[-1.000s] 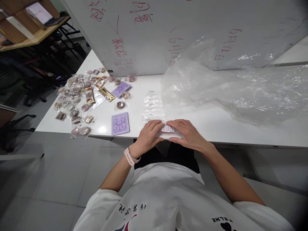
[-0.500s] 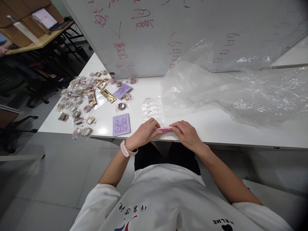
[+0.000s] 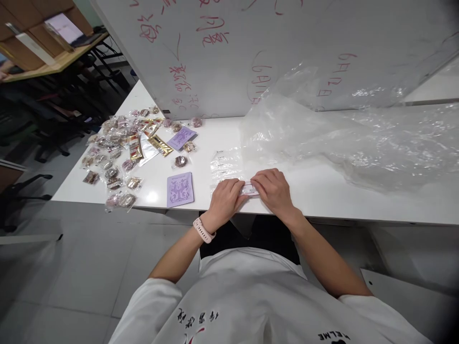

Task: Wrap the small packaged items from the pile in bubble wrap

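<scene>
Close to the table's front edge, a small flat pink-and-white packet [image 3: 249, 189] lies between my two hands, its ends covered by my fingers. My left hand [image 3: 226, 197], with a pale pink watch at the wrist, is closed on the left end. On the right end my right hand [image 3: 274, 190] is closed too, fingers bent over the top. What the packet contains cannot be made out. Just beyond my left hand, a clear plastic strip [image 3: 226, 165] with small dark marks lies flat on the white table.
A large crumpled clear plastic sheet [image 3: 344, 148] covers the table's right side, against a whiteboard [image 3: 229, 62]. To the left lie two purple cards, one nearer [image 3: 180, 189] and one farther [image 3: 182, 137], gold sachets [image 3: 160, 145] and many individually wrapped sweets [image 3: 114, 134].
The packet has tipped from its thin pink edge to show a pale printed face. My left hand has shifted slightly right, and its fingers now lie over the packet.
</scene>
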Tool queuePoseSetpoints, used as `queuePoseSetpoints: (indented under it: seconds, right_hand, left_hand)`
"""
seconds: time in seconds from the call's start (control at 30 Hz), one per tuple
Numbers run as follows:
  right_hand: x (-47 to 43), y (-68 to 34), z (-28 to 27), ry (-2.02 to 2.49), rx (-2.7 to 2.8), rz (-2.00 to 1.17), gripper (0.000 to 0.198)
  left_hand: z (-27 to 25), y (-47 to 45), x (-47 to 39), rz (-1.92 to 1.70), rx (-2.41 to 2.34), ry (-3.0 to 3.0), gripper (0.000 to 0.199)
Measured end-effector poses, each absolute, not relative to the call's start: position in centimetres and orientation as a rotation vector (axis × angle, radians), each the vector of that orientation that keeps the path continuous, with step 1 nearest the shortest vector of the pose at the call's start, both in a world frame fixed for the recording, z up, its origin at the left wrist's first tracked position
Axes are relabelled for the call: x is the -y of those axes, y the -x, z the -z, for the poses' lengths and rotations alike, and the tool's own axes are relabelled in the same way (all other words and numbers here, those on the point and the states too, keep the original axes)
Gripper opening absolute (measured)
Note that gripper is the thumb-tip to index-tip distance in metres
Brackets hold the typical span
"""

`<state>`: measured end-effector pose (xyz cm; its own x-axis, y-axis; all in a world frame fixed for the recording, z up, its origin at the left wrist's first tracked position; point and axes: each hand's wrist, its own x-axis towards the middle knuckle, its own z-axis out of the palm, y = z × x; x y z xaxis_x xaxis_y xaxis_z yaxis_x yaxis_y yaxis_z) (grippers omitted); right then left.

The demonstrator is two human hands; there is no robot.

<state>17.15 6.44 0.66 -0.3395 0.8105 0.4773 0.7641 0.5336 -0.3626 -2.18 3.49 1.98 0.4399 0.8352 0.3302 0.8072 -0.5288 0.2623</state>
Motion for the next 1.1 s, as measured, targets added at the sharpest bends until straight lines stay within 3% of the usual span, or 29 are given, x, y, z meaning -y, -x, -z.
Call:
queuePoseSetpoints:
  seconds: [0.1,0.23,0.37,0.5,0.67,0.83,0.93,1.1]
  right_hand:
    - [-5.2,-18.4,-0.7,1.063,2.307,-0.267,0.029]
    - [-3.3,-19.9,-1.2,0.965,2.411,-0.396,0.043]
    - [-3.2,-19.8,-1.9,1.006,2.393,-0.466,0.034]
    - [-5.9,-18.7,-1.7,1.207,2.355,-0.373,0.04]
    - [-7.9,-17.8,-0.5,1.39,2.145,-0.179,0.032]
    - [-5.0,-18.9,-0.6,1.04,2.291,-0.17,0.029]
    - [-3.2,-19.6,-1.1,0.974,2.375,-0.218,0.033]
    - [-4.8,-19.4,-1.8,1.065,2.368,-0.366,0.034]
  left_hand:
    - [-1.7,2.7,-1.8,-0.687,-1.439,-2.588,0.041]
    - [-3.1,3.5,-0.4,-0.584,-1.384,-2.552,0.032]
    - [-5.3,4.1,-1.2,-0.402,-1.355,-2.537,0.033]
    - [-5.6,4.0,-4.4,-0.275,-1.588,-2.635,0.033]
    - [-3.2,2.5,-6.7,-0.566,-1.839,-2.615,0.015]
    - [-1.6,2.5,-3.3,-0.845,-1.562,-2.634,0.02]
    - [-2.0,3.5,-1.1,-0.811,-1.409,-2.642,0.038]
    - [-3.5,4.9,-2.9,-0.627,-1.413,-2.551,0.023]
